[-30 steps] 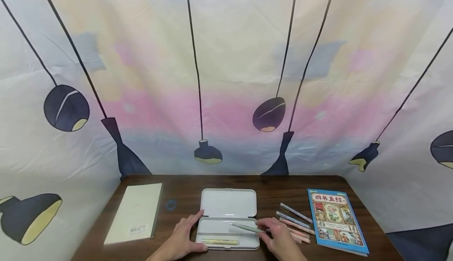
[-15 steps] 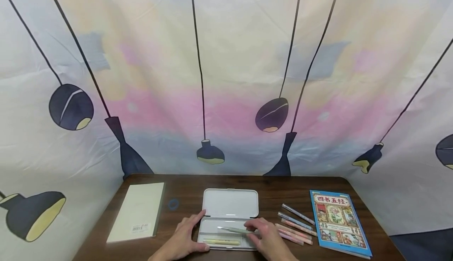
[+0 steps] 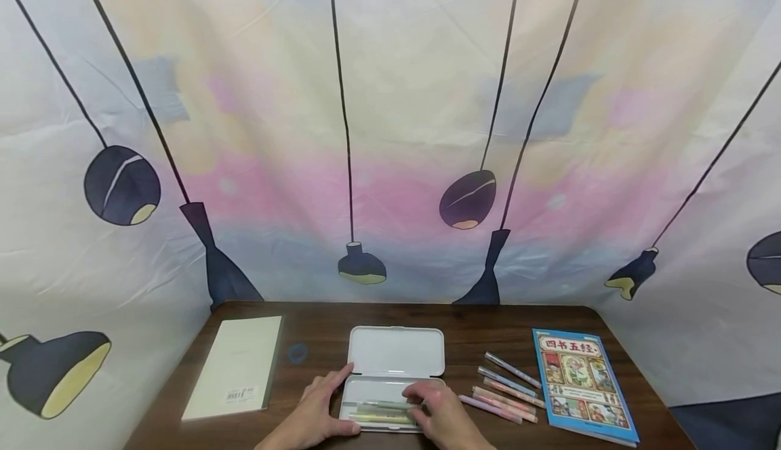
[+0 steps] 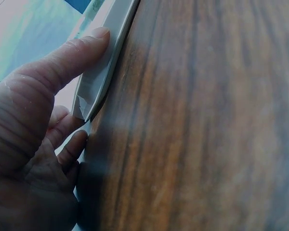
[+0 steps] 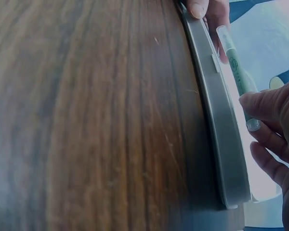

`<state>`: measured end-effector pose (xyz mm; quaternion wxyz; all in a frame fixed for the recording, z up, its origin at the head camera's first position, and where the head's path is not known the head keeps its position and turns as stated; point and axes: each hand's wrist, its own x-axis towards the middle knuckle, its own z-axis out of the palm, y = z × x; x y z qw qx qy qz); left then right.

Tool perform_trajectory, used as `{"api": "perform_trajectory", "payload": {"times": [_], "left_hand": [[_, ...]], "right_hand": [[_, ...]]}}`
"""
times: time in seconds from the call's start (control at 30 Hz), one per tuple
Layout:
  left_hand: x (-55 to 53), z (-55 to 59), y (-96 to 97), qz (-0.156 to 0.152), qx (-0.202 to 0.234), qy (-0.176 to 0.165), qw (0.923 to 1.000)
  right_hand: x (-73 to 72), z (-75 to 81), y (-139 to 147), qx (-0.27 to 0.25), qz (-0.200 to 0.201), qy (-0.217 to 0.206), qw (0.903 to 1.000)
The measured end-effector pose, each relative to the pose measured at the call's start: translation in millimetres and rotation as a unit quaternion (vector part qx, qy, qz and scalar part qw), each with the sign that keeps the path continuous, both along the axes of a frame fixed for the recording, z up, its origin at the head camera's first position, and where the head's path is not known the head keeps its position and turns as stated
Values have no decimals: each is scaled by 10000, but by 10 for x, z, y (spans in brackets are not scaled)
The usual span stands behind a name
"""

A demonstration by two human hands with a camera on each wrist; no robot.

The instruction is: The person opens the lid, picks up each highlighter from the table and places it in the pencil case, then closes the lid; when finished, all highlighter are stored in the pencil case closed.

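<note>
A white pencil case point(image 3: 396, 353) lies open on the table, its lid tipped back toward the wall. My left hand point(image 3: 312, 411) holds the case's near left corner, thumb along the front edge and fingers at the left side. In the left wrist view the thumb presses the case's wall point(image 4: 97, 79). My right hand point(image 3: 444, 415) pinches a light green pen point(image 5: 237, 70) between thumb and fingers, low over the tray. The pen lies roughly level, clear cap pointing left. A yellow pen point(image 3: 375, 419) rests in the tray's front compartment, just in front of the green one.
Several pens point(image 3: 506, 396) in pink, lilac and blue lie right of the case. Beyond them is a blue-edged picture book point(image 3: 586, 385). A cream notebook point(image 3: 234, 369) and a blue ring point(image 3: 297, 353) lie to the left. A printed curtain point(image 3: 403, 165) hangs behind the table.
My right hand has moved left and slightly toward me with the green pen, bringing it from the tray's right edge to just behind the yellow pen. My left hand has stayed on the case.
</note>
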<state>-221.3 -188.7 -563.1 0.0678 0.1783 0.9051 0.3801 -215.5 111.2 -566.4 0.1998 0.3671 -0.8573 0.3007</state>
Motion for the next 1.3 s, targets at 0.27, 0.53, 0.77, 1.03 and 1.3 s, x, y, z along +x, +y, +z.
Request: {"api": "perform_trajectory", "payload": {"times": [0.27, 0.53, 0.77, 1.03, 1.3], "left_hand": [[-5, -6, 15, -55, -5, 237, 9997], [-2, -26, 58, -99, 50, 119, 9999], [4, -18, 32, -75, 33, 160, 9998], [14, -11, 2, -14, 44, 83, 10000], [12, -2, 6, 2, 7, 46, 10000]], "right_hand": [[-1, -2, -61, 85, -195, 38, 9998], [34, -56, -76, 212, -272, 81, 9994], [12, -94, -121, 202, -187, 203, 9994], [-17, -131, -163, 170, -194, 519, 9983], [-1, -125, -164, 155, -294, 551, 9979]]}}
